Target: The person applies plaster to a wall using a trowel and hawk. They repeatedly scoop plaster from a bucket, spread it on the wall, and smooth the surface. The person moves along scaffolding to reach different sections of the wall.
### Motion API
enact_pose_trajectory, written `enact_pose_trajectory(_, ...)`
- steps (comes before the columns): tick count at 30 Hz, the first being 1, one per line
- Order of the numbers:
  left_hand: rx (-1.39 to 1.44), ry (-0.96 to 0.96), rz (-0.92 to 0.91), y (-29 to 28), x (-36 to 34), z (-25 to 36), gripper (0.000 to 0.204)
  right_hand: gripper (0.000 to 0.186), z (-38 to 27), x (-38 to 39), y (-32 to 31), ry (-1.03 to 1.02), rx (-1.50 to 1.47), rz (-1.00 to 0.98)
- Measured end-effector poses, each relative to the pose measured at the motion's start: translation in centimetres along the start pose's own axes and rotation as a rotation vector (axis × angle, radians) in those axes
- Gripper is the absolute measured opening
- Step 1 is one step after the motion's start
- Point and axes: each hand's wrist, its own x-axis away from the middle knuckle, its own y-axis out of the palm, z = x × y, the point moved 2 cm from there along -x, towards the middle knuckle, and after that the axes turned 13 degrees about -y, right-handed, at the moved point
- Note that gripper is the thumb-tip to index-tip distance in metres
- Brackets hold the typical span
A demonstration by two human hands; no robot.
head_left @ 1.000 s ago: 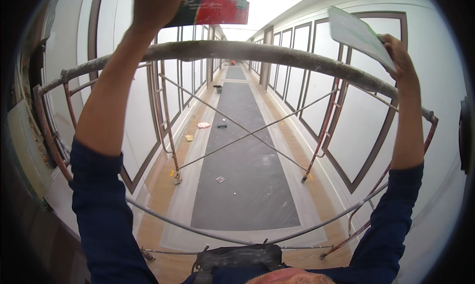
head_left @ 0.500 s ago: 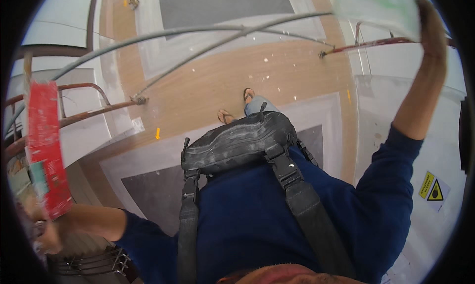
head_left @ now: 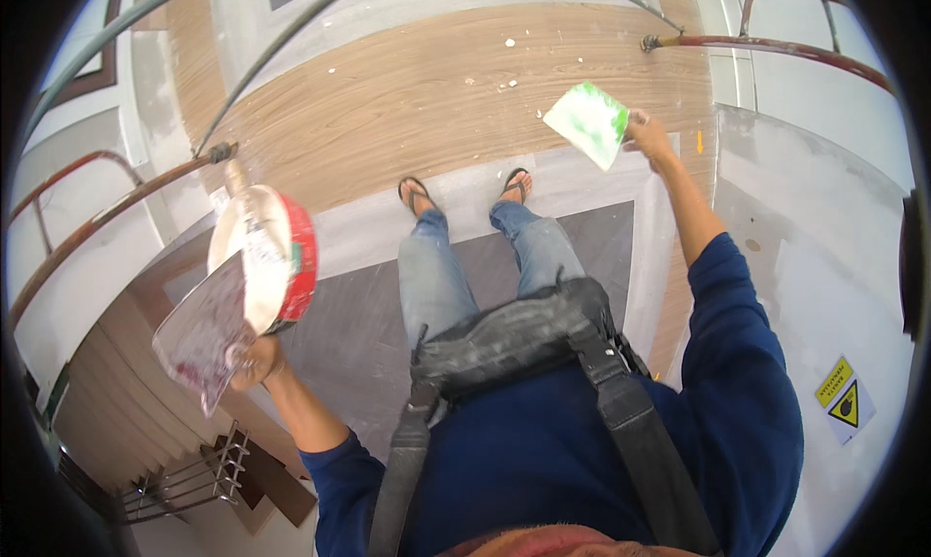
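My left hand (head_left: 254, 361) is closed at the near side of a red tub (head_left: 304, 256) with pale, whitish paste inside. Against the tub, in the same hand, is a flat translucent scraper (head_left: 199, 329) with purplish smears. A paste-coated tool (head_left: 254, 222) with a light handle leans in the tub; its lower end is hidden. Out in front on the right, my right hand (head_left: 646, 136) grips a flat spreader (head_left: 589, 123), whitish with green patches. The spreader is held in the air over the floor, apart from the wall.
Grey crossed braces (head_left: 291, 48) and rusty scaffold frames (head_left: 776, 45) stand ahead on both sides. A patched wall (head_left: 815, 256) with a yellow warning sign (head_left: 846, 402) is at right. White crumbs lie on the wood-look floor (head_left: 417, 101). A metal rack (head_left: 194, 475) sits at lower left.
My right hand has come down from the upper right with the spreader. My left hand has moved inward with the tub, whose inside now shows. My body and view have shifted; both legs now show.
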Motion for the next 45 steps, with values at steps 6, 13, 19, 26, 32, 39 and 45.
enact_pose_trajectory(6,-0.105,0.156,-0.490,25.0,27.4,-14.8,0.033,0.034,31.9,-16.5,11.4,0.264,-0.087,0.024)
enact_pose_trajectory(13,0.053,0.349,-0.500,49.5,55.2,-33.4,0.027,0.040,61.4,-34.5,30.2,0.322,-0.276,-0.146)
enact_pose_trajectory(19,0.142,0.338,-0.664,62.9,71.1,-49.8,0.029,0.038,76.5,-42.8,40.8,0.257,-0.395,-0.190)
enact_pose_trajectory(26,-0.019,0.489,-0.587,66.1,82.1,-59.8,0.022,0.036,82.1,-49.5,43.6,0.001,-0.273,-0.399)
enact_pose_trajectory(32,0.071,0.315,-0.755,60.3,87.8,-60.2,0.020,0.035,77.6,-53.0,44.7,-0.261,0.017,-0.461)
enact_pose_trajectory(39,0.059,0.008,-0.664,54.9,86.7,-59.7,0.029,0.040,71.5,-55.7,46.0,-0.182,0.197,-0.515)
enact_pose_trajectory(45,-0.036,-0.744,-0.694,51.1,84.3,-64.2,0.038,0.031,66.8,-67.6,29.7,-0.267,0.086,0.116)
